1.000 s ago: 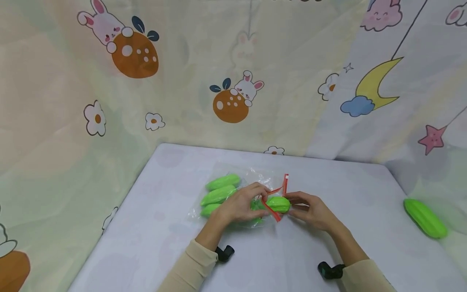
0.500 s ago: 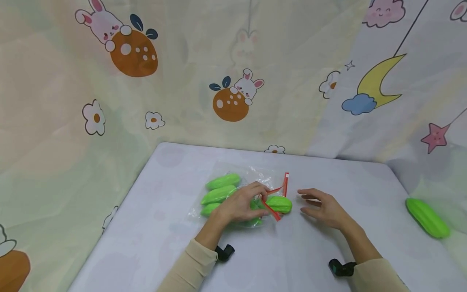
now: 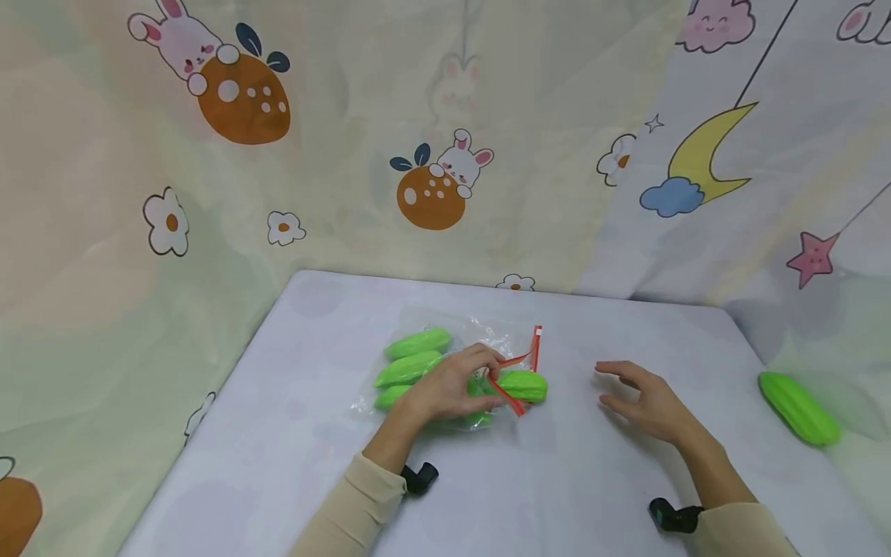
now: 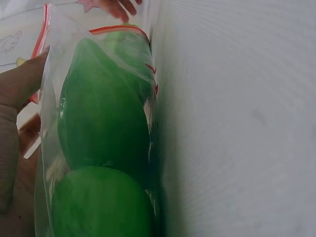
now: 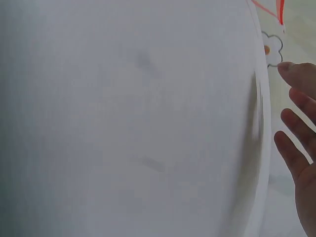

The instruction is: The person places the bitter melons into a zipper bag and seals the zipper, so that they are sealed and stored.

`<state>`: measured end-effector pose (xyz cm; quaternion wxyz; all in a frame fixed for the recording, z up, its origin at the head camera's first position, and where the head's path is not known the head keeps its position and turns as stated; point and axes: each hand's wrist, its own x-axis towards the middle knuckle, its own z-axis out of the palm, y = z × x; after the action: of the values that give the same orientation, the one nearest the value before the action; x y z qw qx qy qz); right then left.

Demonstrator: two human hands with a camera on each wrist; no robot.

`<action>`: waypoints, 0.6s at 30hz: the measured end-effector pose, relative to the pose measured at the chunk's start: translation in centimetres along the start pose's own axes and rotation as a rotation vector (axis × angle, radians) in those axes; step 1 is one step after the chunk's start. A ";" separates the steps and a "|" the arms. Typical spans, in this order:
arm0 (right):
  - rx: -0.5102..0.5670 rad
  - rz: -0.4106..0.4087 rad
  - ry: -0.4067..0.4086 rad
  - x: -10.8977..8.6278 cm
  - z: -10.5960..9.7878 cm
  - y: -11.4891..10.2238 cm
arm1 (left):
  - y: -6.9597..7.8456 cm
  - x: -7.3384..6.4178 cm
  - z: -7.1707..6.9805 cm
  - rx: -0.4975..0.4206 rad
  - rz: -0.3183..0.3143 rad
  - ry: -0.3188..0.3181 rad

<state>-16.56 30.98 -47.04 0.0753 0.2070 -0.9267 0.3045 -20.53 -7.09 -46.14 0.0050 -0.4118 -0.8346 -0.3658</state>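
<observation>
A clear zip bag [image 3: 487, 329] with a red zip strip lies on the white table. Several long green ridged vegetables [image 3: 407, 369] are inside it, and one green vegetable [image 3: 524, 385] sticks partly out of its mouth at the right. My left hand [image 3: 455, 384] pinches the bag near its mouth; its fingers cover part of the contents. In the left wrist view, green vegetables [image 4: 106, 108] show through the plastic beside that hand. My right hand [image 3: 650, 402] hovers to the right of the bag, touching nothing, its fingers loosely spread, as the right wrist view also shows.
Another green vegetable [image 3: 799, 408] lies at the table's right edge. The white-covered table [image 3: 557, 480] ends at a printed cloth backdrop [image 3: 348, 155]. Black wrist-worn devices sit at the left [image 3: 421, 479] and right wrists.
My right hand has let go of the protruding green vegetable and drawn away to the right. My left hand stays on the bag. The head view has shifted slightly.
</observation>
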 end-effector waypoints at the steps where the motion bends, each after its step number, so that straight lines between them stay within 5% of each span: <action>1: -0.015 0.006 0.005 -0.3 -0.3 0.2 | 0.0 0.0 0.0 0.003 -0.002 -0.001; 18: -0.174 0.143 0.090 -3.9 -5.0 4.5 | 0.0 -0.1 0.0 0.004 -0.022 -0.001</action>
<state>-14.93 38.51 -46.49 0.1126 0.1192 -0.9577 0.2365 -20.50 -7.15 -46.22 0.0015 -0.4027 -0.8399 -0.3639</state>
